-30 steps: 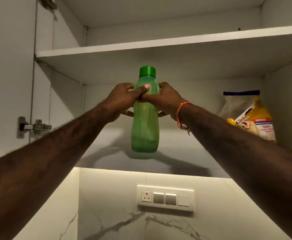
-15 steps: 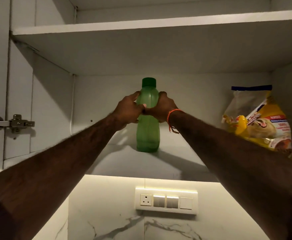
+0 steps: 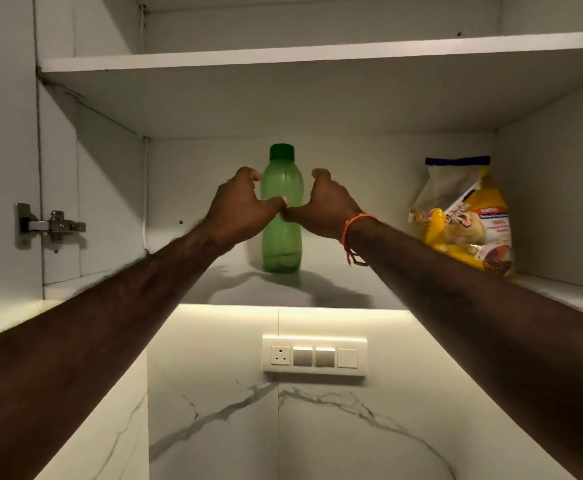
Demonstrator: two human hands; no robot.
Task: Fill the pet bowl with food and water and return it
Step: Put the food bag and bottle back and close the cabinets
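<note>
Both arms stretched forward and up; left hand and right hand level, fingers curled into open C-shapes; thumbs reaching inward, tips nearly meeting; orange thread around right wrist.

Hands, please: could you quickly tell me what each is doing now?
Left hand: open, curved beside the green bottle.
Right hand: open, beside it too.

White wall cabinet, door open, steel hinge on left side panel. Upper shelf spans full width. Below cabinet: lit strip over white marble-veined backsplash. Switch plate mounted there, socket on left, switches to its right.
</note>
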